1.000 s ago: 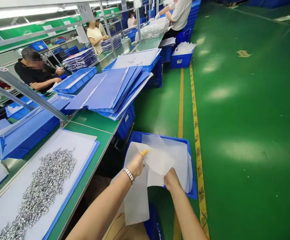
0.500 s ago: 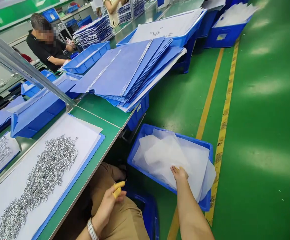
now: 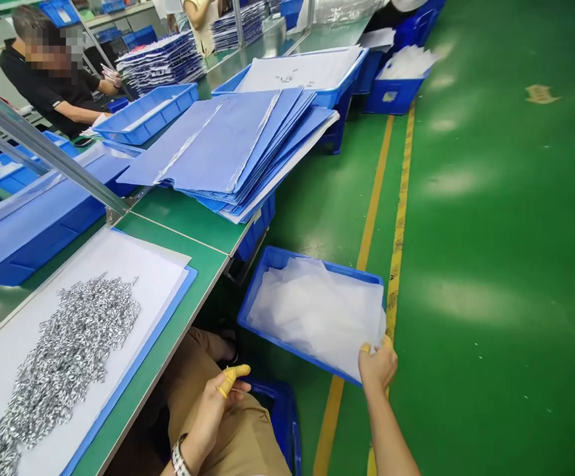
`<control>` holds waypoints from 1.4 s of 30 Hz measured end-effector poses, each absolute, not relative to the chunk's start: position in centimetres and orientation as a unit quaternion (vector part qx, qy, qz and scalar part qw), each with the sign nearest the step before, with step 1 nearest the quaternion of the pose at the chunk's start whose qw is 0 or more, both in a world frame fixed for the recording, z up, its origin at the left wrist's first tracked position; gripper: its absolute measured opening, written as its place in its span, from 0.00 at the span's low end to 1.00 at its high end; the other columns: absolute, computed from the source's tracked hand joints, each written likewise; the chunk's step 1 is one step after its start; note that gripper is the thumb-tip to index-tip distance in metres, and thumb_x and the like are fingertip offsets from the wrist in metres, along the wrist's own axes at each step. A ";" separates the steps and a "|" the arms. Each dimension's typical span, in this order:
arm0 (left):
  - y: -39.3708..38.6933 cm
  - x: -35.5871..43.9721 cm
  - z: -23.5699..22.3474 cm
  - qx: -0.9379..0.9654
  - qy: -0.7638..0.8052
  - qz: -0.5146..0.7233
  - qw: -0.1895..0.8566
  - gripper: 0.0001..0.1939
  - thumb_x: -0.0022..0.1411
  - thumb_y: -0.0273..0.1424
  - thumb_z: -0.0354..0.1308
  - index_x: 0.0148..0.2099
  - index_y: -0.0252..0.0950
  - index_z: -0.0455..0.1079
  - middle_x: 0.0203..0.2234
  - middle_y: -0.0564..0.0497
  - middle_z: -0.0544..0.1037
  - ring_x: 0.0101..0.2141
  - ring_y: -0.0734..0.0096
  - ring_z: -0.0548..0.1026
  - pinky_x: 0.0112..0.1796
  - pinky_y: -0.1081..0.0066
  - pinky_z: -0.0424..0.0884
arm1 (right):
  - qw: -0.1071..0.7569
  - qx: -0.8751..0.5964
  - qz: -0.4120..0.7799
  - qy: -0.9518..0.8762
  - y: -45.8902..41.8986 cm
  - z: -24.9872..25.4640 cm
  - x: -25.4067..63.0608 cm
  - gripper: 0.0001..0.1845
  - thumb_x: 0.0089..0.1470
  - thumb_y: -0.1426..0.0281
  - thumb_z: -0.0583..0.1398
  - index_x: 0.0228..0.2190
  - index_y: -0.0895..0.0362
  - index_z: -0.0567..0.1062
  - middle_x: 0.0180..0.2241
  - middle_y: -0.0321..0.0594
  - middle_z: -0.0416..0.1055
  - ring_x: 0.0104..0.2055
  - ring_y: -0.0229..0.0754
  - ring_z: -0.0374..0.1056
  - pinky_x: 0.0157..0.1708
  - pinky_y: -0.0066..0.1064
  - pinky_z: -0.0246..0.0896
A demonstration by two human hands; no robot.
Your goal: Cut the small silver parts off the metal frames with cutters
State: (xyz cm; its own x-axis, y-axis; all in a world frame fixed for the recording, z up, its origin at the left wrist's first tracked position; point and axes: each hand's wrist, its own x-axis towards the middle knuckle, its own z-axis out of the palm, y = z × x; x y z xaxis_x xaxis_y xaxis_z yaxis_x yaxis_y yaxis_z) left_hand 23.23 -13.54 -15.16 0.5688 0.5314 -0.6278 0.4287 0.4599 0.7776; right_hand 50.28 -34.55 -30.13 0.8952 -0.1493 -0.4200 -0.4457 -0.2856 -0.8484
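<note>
My right hand point(image 3: 377, 361) grips the near right corner of a blue bin point(image 3: 260, 272) on the green floor, fingers curled over its rim and the edge of the white sheets point(image 3: 317, 311) inside it. Yellow finger cots cover some fingertips. My left hand point(image 3: 221, 396) rests over my lap in tan trousers, fingers loosely spread, holding nothing, with yellow cots on two fingers and a bracelet at the wrist.
A green workbench point(image 3: 188, 221) runs along my left with a pile of small metal parts point(image 3: 64, 357) on white paper, a fanned stack of blue folders point(image 3: 238, 149) and blue trays point(image 3: 143, 116). A seated person point(image 3: 49, 73) works across it. Another blue bin point(image 3: 285, 423) sits by my legs.
My left hand let go of the white sheets and dropped to my lap. My right hand slid from the sheets to the bin's near right corner and closed on it.
</note>
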 end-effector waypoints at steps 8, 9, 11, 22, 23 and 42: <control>-14.9 21.0 -11.4 0.501 0.396 0.121 0.760 0.31 0.54 0.50 0.57 0.57 0.42 0.68 0.57 0.42 0.68 0.54 0.50 0.67 0.52 0.56 0.63 | 0.455 -0.782 -0.042 -0.424 -24.9 -17.1 38.2 0.32 0.53 0.76 0.56 0.59 0.47 0.60 0.65 0.40 0.48 0.63 0.56 0.47 0.58 0.57 0.47; -14.9 20.7 -10.4 0.501 0.377 0.154 0.763 0.32 0.54 0.50 0.57 0.59 0.43 0.65 0.59 0.43 0.64 0.57 0.50 0.63 0.54 0.55 0.60 | 0.432 -0.759 -0.065 -0.483 -23.7 -15.5 36.4 0.36 0.53 0.78 0.54 0.61 0.46 0.55 0.66 0.40 0.43 0.64 0.57 0.46 0.57 0.57 0.48; -14.8 20.1 -8.1 0.489 0.332 0.213 0.778 0.35 0.56 0.49 0.56 0.63 0.45 0.58 0.63 0.46 0.58 0.61 0.52 0.57 0.58 0.54 0.55 | 0.409 -0.710 -0.092 -0.566 -21.8 -12.7 32.9 0.40 0.52 0.81 0.52 0.63 0.46 0.49 0.67 0.41 0.38 0.65 0.58 0.42 0.57 0.60 0.48; -15.5 13.5 -0.9 0.453 0.330 0.337 0.756 0.23 0.56 0.38 0.60 0.52 0.34 0.70 0.50 0.40 0.73 0.53 0.50 0.68 0.55 0.56 0.60 | 0.349 -0.550 -0.131 -0.747 -19.2 -6.6 22.2 0.33 0.55 0.77 0.53 0.59 0.41 0.58 0.62 0.36 0.55 0.66 0.59 0.35 0.58 0.67 0.35; -15.8 12.7 -0.9 0.470 0.329 0.341 0.745 0.22 0.55 0.38 0.60 0.50 0.34 0.71 0.49 0.40 0.74 0.52 0.50 0.69 0.55 0.55 0.61 | 0.355 -0.537 -0.134 -0.754 -19.2 -6.2 21.8 0.33 0.55 0.76 0.53 0.59 0.41 0.58 0.62 0.36 0.54 0.66 0.59 0.35 0.58 0.67 0.35; -18.5 0.8 -0.9 0.429 0.318 0.573 0.622 0.31 0.62 0.52 0.44 0.64 0.46 0.56 0.65 0.56 0.51 0.65 0.62 0.42 0.63 0.62 0.40 | 0.571 -0.411 0.453 -0.548 -14.1 -0.9 13.9 0.24 0.52 0.54 0.59 0.46 0.55 0.73 0.36 0.41 0.75 0.37 0.44 0.69 0.37 0.35 0.65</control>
